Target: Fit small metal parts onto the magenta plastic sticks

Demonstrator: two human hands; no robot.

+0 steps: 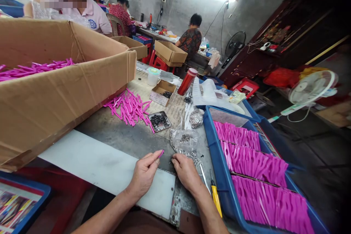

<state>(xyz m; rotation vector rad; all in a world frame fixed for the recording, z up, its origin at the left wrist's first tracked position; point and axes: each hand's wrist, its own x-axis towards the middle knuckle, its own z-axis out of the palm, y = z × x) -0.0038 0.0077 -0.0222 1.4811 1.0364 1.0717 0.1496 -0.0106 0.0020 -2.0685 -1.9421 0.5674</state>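
Left hand [144,176] pinches a magenta plastic piece [162,152] over the worktop [109,137]; right hand [185,171] curled, grip unclear to us. We judge the piece light, stiff, slightly slick: best pinched by its sides.

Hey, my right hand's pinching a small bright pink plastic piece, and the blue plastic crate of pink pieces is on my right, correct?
Not quite: the head view shows your left hand pinching the small bright pink plastic piece. The blue plastic crate of pink pieces is indeed on your right.
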